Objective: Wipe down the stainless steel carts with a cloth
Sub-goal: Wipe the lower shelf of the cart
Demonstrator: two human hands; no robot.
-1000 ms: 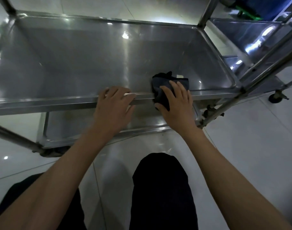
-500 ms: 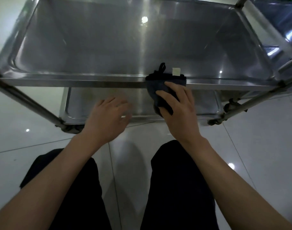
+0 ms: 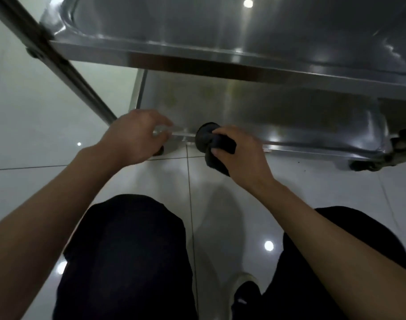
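Stainless steel cart seen from above and close in, with a person crouched before it on the white tiled floor. The upper shelf fills the top of the view; its rolled front rim runs from upper left down to the right edge. Below it the lower shelf shows a raised front lip that lies just above the floor and curves up at its right corner. A slanted frame tube crosses from the upper left corner down to the lower shelf's left front corner. The right hand grips a bunched dark cloth, fingers curled round it, and holds it at the front lip of the lower shelf; part of the cloth hangs below the hand toward the floor. The left hand hovers just left of the cloth with fingers loosely spread and holding nothing, its fingertips near the same lip; whether they touch the metal cannot be told. A caster sits under the right front corner. Open tile lies to the left of the tube and between the lower shelf and the person's dark-clad knees. A dark shoe rests on the tile between the legs.
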